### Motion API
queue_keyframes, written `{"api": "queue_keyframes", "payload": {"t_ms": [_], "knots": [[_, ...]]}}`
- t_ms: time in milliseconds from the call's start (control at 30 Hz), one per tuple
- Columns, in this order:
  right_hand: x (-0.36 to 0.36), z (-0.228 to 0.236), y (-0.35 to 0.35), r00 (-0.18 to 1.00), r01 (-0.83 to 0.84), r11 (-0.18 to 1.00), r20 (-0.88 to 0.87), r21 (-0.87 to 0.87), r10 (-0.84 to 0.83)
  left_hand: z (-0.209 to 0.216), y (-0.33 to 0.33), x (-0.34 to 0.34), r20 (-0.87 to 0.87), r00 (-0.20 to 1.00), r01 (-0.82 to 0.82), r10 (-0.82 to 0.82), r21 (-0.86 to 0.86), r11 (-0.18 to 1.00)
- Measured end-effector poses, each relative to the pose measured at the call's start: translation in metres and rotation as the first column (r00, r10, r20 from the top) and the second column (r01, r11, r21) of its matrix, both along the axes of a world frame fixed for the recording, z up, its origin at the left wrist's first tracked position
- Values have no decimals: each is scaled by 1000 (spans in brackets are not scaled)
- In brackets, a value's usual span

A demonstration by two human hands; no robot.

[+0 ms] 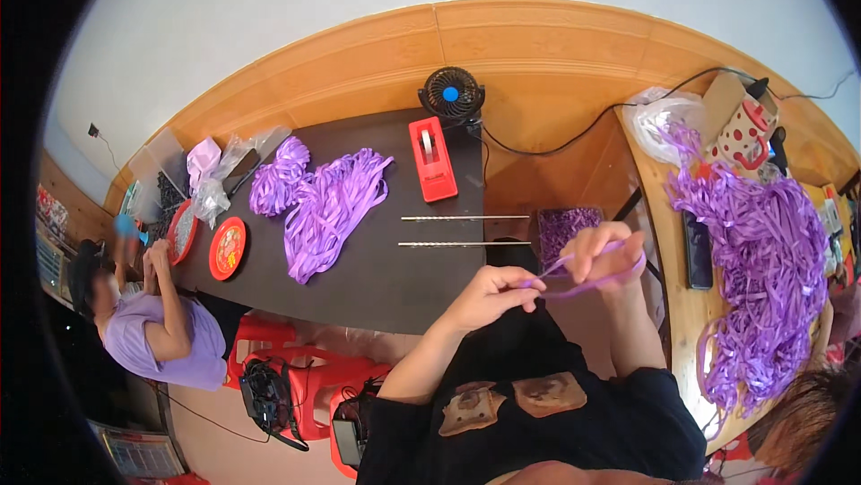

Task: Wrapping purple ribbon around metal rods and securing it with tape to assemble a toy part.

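My left hand (491, 298) pinches a thin purple ribbon (581, 290) between thumb and fingertips, just off the front right corner of the dark table. The ribbon runs across to my right hand (605, 254), where it loops around the fingers. Those fingers are curled in on the strand, and a narrow gap separates the two hands. Two thin metal rods (465, 244) lie side by side near the table's right edge, beyond my left hand. Below and behind my right hand, a container of purple strips (567, 225) is partly covered from view.
The dark table (377, 292) bears purple ribbon bundles (332, 212), a red tape dispenser (433, 162), a small black fan (451, 95) and a red plate (228, 249). A wooden table (686, 324) at right holds a large ribbon heap (762, 261). Another person (170, 333) sits at left.
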State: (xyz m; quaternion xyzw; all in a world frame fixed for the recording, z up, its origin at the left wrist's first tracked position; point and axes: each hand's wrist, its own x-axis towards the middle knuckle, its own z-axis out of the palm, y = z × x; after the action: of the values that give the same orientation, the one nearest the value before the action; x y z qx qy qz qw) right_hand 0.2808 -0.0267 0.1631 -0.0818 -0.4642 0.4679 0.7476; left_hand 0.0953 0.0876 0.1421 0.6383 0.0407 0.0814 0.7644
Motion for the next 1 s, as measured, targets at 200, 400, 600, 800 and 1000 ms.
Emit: {"api": "queue_keyframes", "payload": {"t_ms": [200, 400, 600, 800, 1000], "knots": [[40, -33, -18, 994, 94, 995, -61, -16, -95, 3, 5, -8, -180, 983, -4, -23, -149, 989], [24, -36, -19, 991, -62, 997, -118, -45, 56, -3, -12, 11, -218, 966, 146, -143, -3, 989], [21, -26, -12, 987, -126, 992, -102, -14, 124, -13, -25, 32, 17, 995, 97, -96, -154, 983], [31, -34, -16, 993, -49, 999, -108, 12, 50, -12, -22, 27, -100, 985, 116, -140, -216, 969], [72, -90, -28, 278, 910, 354, 950, -214, -141, 1, -15, 12, -149, 988, -63, 45, -119, 991]]}}
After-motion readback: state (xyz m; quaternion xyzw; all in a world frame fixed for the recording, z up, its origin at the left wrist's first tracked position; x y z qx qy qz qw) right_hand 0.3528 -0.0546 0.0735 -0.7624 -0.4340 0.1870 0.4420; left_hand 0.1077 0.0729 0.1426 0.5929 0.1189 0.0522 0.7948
